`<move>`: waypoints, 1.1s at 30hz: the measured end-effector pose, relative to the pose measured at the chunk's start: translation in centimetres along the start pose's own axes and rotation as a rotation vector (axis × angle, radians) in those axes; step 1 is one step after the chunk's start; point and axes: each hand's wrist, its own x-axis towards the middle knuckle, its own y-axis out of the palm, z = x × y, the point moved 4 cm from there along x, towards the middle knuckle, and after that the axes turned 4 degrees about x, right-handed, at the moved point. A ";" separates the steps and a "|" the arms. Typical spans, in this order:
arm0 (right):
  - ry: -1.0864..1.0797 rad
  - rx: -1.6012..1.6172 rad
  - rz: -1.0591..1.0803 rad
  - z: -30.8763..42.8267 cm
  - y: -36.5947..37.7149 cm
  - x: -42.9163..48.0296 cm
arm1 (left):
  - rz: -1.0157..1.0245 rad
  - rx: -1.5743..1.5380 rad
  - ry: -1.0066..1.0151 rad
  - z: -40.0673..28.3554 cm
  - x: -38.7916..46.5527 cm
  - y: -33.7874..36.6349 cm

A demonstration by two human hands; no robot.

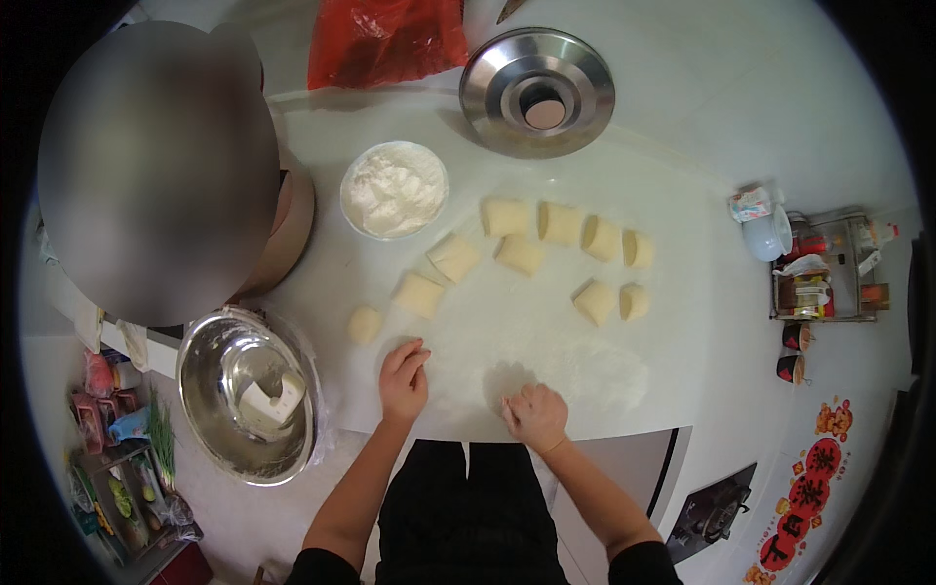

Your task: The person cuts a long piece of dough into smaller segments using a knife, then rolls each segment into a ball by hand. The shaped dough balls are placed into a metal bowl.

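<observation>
Several pale dough pieces, among them a cut block of dough (418, 295), lie in a loose arc on the white worktop (468, 365). A smaller round dough piece (364, 324) sits just beyond my left hand (404, 382), whose fingers are slightly bent over the surface; no object shows in them. My right hand (536, 417) is curled near the worktop's front edge, and whether its fingers hold anything is hidden. A bowl of white flour (395, 190) stands behind the dough. Loose flour (607, 373) dusts the surface to the right.
A large steel basin (190, 409) with a white plastic tool (272, 401) inside stands at the left. Behind are a steel lid (497, 110) and a red plastic bag (387, 44). A blurred shape covers the upper left. A rack with jars (826, 318) is at the right.
</observation>
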 end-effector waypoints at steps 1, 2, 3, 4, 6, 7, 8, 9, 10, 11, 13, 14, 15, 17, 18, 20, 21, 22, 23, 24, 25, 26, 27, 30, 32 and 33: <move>-0.021 0.003 -0.070 0.2 0.0 -0.4 | -0.008 0.002 0.012 -0.1 -0.1 0.1; 0.013 -0.032 -0.076 0.0 0.5 -0.3 | -0.016 0.005 0.024 -0.2 -0.1 0.1; 0.037 -0.053 -0.101 -0.3 1.1 0.2 | -0.022 0.009 0.036 -0.2 0.0 0.1; 0.063 -0.072 -0.123 -0.7 1.7 0.9 | -0.007 0.032 0.034 -0.2 0.0 0.2; 0.174 -0.108 -0.088 -2.2 3.3 3.1 | 0.030 0.075 0.025 -0.2 0.1 0.3; 0.229 -0.127 -0.070 -3.2 4.0 4.4 | 0.026 0.079 0.048 -0.3 0.2 0.3; 0.281 -0.116 -0.075 -4.1 4.7 5.7 | 0.034 0.083 0.053 -0.3 0.1 0.3; 0.338 -0.107 -0.085 -5.1 5.2 7.3 | 0.040 0.089 0.042 -0.3 0.1 0.4; 0.311 -0.130 -0.123 -5.3 5.2 8.2 | 0.029 0.088 0.068 -0.4 0.1 0.4; 0.298 -0.156 -0.154 -5.4 5.0 8.8 | 0.030 0.087 0.070 -0.4 0.0 0.4; 0.281 -0.155 -0.185 -5.4 4.1 9.7 | 0.008 0.078 0.097 -0.4 0.1 0.4; 0.281 -0.124 -0.172 -5.3 3.6 9.9 | -0.007 0.073 0.111 -0.4 0.3 0.3; 0.325 -0.082 -0.084 -5.3 3.4 9.9 | -0.008 0.069 0.134 -0.5 0.3 0.2; 0.366 -0.080 0.039 -5.2 2.8 9.9 | -0.013 0.071 0.113 -0.7 0.5 -0.1; 0.440 -0.101 0.161 -5.2 2.9 9.7 | -0.015 0.061 0.134 -1.1 0.6 -0.2; 0.439 -0.038 0.168 -5.0 2.8 9.8 | 0.013 0.090 0.048 -2.0 0.6 0.2; 0.444 -0.019 0.147 -5.0 2.8 10.0 | 0.020 0.086 0.005 -2.5 0.7 0.4; 0.457 -0.039 0.210 -5.1 3.2 10.1 | 0.077 0.063 0.029 -3.7 0.5 1.3; 0.455 -0.059 0.241 -5.1 3.6 10.3 | 0.129 0.027 0.034 -4.8 0.2 2.3; 0.450 -0.079 0.305 -5.2 3.9 10.3 | 0.186 -0.014 0.031 -5.5 0.0 3.1; 0.491 -0.030 0.284 -5.3 4.0 10.3 | 0.216 0.003 0.046 -6.2 -0.2 3.6; 0.524 0.013 0.287 -5.3 4.0 10.1 | 0.243 0.012 0.058 -6.3 -0.1 4.1; 0.542 0.047 0.254 -5.1 3.7 9.7 | 0.309 0.021 0.091 -6.5 -0.2 4.6; 0.498 -0.023 0.494 -3.7 3.2 7.5 | 0.301 -0.127 0.138 -5.3 0.2 3.9; 0.388 -0.072 0.374 -1.6 2.1 5.6 | 0.256 -0.192 0.173 -4.5 0.2 3.3; 0.344 -0.095 0.344 -0.8 1.9 4.8 | 0.288 -0.149 0.175 -4.3 0.1 3.5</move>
